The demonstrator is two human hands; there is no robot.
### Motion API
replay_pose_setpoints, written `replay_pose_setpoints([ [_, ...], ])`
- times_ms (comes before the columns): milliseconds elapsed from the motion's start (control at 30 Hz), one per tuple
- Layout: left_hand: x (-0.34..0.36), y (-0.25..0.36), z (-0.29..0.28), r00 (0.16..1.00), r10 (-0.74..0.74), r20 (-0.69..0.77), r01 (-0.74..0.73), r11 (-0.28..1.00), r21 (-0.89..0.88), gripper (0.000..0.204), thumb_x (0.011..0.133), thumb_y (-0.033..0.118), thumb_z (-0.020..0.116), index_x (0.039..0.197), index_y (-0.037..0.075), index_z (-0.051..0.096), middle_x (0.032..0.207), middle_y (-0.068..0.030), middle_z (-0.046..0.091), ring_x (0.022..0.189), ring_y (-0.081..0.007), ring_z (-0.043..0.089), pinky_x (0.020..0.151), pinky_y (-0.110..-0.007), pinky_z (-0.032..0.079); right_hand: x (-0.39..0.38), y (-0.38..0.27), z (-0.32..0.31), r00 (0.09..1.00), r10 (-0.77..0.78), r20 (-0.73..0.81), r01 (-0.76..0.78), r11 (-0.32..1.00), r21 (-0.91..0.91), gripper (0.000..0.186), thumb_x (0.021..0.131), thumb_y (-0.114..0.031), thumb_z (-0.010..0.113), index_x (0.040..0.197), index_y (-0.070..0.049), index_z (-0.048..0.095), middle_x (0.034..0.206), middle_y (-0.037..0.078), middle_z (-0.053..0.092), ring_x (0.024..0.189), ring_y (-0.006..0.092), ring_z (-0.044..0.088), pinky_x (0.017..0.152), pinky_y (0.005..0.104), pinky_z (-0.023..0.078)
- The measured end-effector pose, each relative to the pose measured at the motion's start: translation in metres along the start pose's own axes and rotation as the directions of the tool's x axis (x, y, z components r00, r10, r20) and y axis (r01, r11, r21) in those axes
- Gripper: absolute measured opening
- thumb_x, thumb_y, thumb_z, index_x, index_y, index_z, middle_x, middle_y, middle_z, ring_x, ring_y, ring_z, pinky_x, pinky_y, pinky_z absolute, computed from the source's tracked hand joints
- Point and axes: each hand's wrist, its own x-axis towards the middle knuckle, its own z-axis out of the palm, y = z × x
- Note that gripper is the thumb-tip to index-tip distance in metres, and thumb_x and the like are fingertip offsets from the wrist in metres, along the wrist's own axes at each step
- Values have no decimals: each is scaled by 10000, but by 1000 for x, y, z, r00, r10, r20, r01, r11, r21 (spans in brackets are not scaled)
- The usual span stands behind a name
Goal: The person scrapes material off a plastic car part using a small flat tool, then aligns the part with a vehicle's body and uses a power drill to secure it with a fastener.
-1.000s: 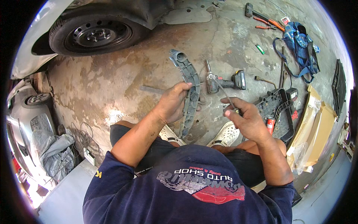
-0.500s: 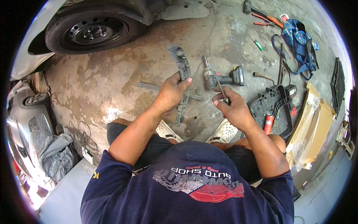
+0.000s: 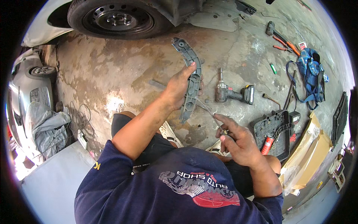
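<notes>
My left hand (image 3: 178, 87) is wrapped round a long, curved grey plastic bracket (image 3: 193, 86), thumb on top and fingertips showing at its far edge. The bracket is held above the floor, ribs and hollows facing up. In my right hand (image 3: 240, 141) is a screwdriver (image 3: 209, 111), its handle mostly hidden by the fingers. Its thin shaft slants up and left toward the lower half of the bracket; whether the tip touches cannot be made out.
A cordless impact wrench (image 3: 234, 93) lies ahead on the stained concrete. To the right are a black plastic tray (image 3: 257, 125), a red can (image 3: 267, 145), cardboard (image 3: 317, 156), a blue bag (image 3: 311, 74) and a hammer (image 3: 271, 28). A car wheel (image 3: 117, 20) stands at far left.
The bracket has turned in my left hand and now shows its ribbed side clearly. The screwdriver has swung from pointing upward to slanting left toward the bracket. The view has shifted.
</notes>
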Motion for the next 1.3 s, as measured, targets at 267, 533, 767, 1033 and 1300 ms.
replay_pose_setpoints([
  [267,-8,-3,21,986,129,-102,-134,990,-44,423,1087,473,619,1297,106,602,964,-45,634,794,-170,651,675,-351,566,12,-14,19,970,235,56,-239,967,92,502,1053,-63,564,1553,-94,538,1326,256,708,845,291,765,875,416,596],
  [533,-3,-10,30,886,282,-367,-255,959,120,428,1131,430,533,1349,67,595,962,-45,594,717,-167,608,650,-349,554,21,-4,66,977,23,-213,-4,996,90,465,1022,-13,569,1487,-18,575,1376,296,669,1330,456,630,1136,454,478],
  [767,3,-6,21,911,186,-367,-245,962,-119,435,1140,448,494,1298,71,643,940,-48,581,709,-184,579,653,-362,546,35,19,82,926,-236,-294,227,972,-65,469,1016,2,571,1485,-19,584,1403,293,657,1339,435,633,1140,449,478],
  [1033,-3,-14,17,965,-5,-261,-37,987,-156,426,1106,472,554,1264,93,666,905,-42,609,718,-191,604,648,-376,542,40,21,65,965,-60,-257,70,997,30,459,1027,-34,588,1486,-19,587,1403,258,667,1286,401,660,1091,424,501],
  [1300,-10,11,1,997,-50,-64,45,995,-84,368,1036,413,620,1206,90,664,911,-53,656,761,-189,648,704,-368,551,30,11,26,921,-12,-390,146,938,316,567,1034,-17,597,1587,-100,505,962,20,607,615,47,527,535,240,458],
])
